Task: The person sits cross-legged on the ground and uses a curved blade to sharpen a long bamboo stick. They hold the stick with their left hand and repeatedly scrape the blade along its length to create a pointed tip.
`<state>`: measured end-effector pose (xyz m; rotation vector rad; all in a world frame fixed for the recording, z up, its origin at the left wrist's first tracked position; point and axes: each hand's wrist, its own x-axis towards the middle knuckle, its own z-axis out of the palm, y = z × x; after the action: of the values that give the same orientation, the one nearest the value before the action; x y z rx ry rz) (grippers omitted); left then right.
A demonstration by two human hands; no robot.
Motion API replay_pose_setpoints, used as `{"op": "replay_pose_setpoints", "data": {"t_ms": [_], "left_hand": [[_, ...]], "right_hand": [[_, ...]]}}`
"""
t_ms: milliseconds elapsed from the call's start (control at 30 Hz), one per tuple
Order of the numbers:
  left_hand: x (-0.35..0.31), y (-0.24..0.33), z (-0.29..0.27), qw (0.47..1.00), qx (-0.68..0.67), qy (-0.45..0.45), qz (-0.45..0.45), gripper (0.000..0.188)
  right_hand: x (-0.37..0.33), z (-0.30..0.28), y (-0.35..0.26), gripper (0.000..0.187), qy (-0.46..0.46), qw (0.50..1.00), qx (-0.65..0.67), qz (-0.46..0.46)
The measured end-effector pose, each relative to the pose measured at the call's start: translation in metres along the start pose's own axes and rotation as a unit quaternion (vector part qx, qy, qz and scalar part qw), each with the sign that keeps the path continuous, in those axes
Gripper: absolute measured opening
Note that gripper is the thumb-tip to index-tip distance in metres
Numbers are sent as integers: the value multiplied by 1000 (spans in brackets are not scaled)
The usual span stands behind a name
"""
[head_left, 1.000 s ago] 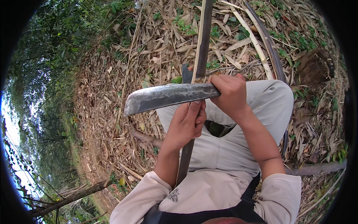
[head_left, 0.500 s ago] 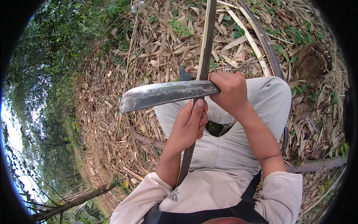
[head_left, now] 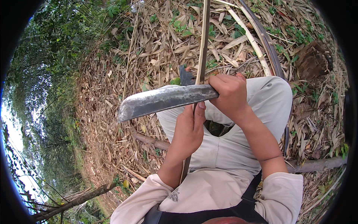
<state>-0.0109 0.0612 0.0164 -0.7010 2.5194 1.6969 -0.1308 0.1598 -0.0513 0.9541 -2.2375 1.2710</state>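
Observation:
A machete (head_left: 164,101) with a broad, scuffed grey blade lies across a long split bamboo strip (head_left: 203,48). My right hand (head_left: 231,91) is closed on the machete's handle, which the fingers hide; the blade points left. Just below the blade, my left hand (head_left: 191,125) grips the strip, thumb stretched along it. The strip runs from the top edge down between my legs toward my shirt, pale on one side and dark on the other. Where blade and strip meet, the contact is partly covered by the blade.
Dry bamboo leaves (head_left: 104,108) cover the ground. More split strips (head_left: 257,41) lie at the upper right, near a cut stump (head_left: 314,59). A branch (head_left: 320,164) lies right of my bent knee. Green bushes (head_left: 48,74) stand at the left.
The machete has come slightly down toward me along the strip, its tip lower. My left hand has turned on the strip, and the strip shows narrower.

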Motion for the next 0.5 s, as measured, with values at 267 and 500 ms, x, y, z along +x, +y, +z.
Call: {"op": "replay_pose_setpoints", "data": {"t_ms": [267,500], "left_hand": [[1,1,-4,999,27,5,-29,35],[-19,8,-30,989,-121,-27,-81,33]], "right_hand": [[-6,27,15,21,27,999,8,18],[4,35,95,20,12,955,9,296]]}}
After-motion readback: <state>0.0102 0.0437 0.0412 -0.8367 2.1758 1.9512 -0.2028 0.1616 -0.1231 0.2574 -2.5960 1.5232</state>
